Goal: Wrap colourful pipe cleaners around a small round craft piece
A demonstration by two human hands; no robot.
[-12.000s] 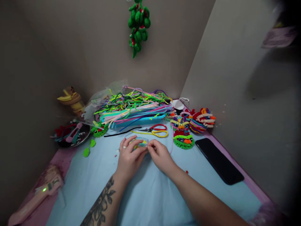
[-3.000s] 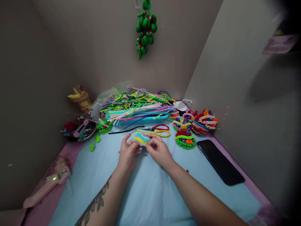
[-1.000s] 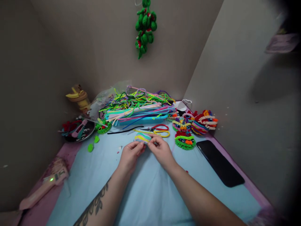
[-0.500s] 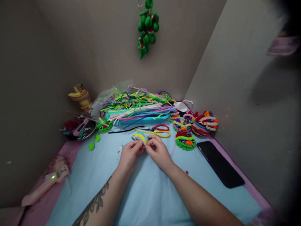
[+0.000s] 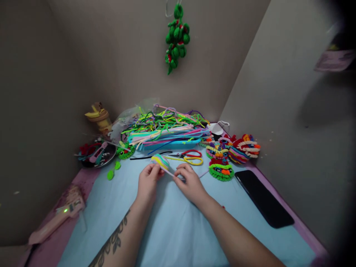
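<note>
Between thumb and fingers, my left hand [image 5: 149,178] grips a small rounded piece of coiled pipe cleaners [image 5: 160,161] in yellow, turquoise and white. A pale lilac pipe cleaner [image 5: 169,172] runs from that piece to my right hand [image 5: 189,182], which pinches it; its loose end shows past the hand, to the right. Just beyond the hands lie scissors [image 5: 191,157] with one red and one yellow handle loop, and a black pipe cleaner [image 5: 150,156].
A blue tray [image 5: 172,145] heaped with colourful pipe cleaners stands at the back. Several finished fuzzy figures [image 5: 221,170] and a black phone [image 5: 264,198] are on the right. On the left are a pink glue gun [image 5: 57,221] and a round metal dish [image 5: 108,157].
My hands have moved apart, drawing a length of lilac pipe cleaner out straight between them. The coiled piece has shifted slightly left with my left hand. The camera view has tilted a little.
</note>
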